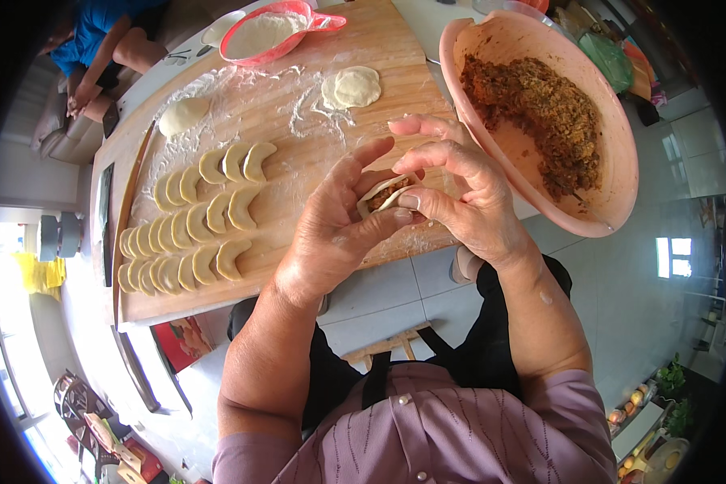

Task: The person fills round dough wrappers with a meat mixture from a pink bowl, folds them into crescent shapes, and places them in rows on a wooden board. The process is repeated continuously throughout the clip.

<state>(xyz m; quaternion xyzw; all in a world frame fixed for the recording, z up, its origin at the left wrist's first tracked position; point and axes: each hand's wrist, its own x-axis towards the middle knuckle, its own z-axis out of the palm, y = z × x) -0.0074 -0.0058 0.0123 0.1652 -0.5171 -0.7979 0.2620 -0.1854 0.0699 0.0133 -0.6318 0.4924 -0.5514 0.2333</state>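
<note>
Between my two hands is a dumpling (388, 192), its dough wrapper folded partway around brown filling that shows through the gap. My left hand (345, 218) cups it from the left, the thumb along its lower edge. At the other end, my right hand (460, 187) pinches the wrapper's edge with thumb and forefinger. Rows of crescent-shaped dumplings (198, 222) lie to the left on the floured wooden board (296, 169). Beyond my hands rests a small stack of round dough wrappers (357, 88). A large pink basin (523, 151) at my right holds chopped filling (541, 109).
A lump of dough (183, 116) sits at the board's left side, near a long wooden stick (134, 199). A red-rimmed scoop of flour (266, 33) stands at the far edge. A seated person (100, 54) is at the upper left.
</note>
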